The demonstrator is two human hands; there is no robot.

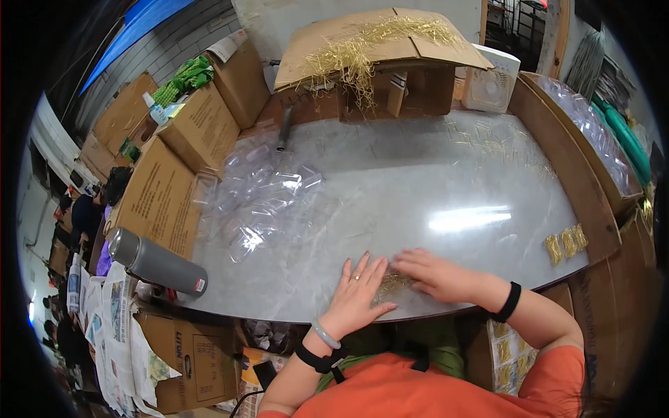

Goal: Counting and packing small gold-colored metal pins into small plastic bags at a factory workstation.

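Near the table's front edge, a small heap of thin gold pins or wire pieces [394,284] lies between my hands. My left hand [355,296] rests flat beside it on the left, fingers spread, with a ring on one finger. From the right, my right hand [440,275] reaches over part of the heap, its fingers stretched out and partly covering the gold pieces. Neither hand is closed around anything. By the table's right edge lie three gold bundles [568,244], each narrower in the middle.
Clear plastic boxes [268,191] pile up on the table's left. A grey thermos [157,261] lies tilted at the left edge. At the back, a cardboard box [446,90] carries loose gold strands [355,59] on its top flap. More gold pieces [495,143] are scattered at the far right.
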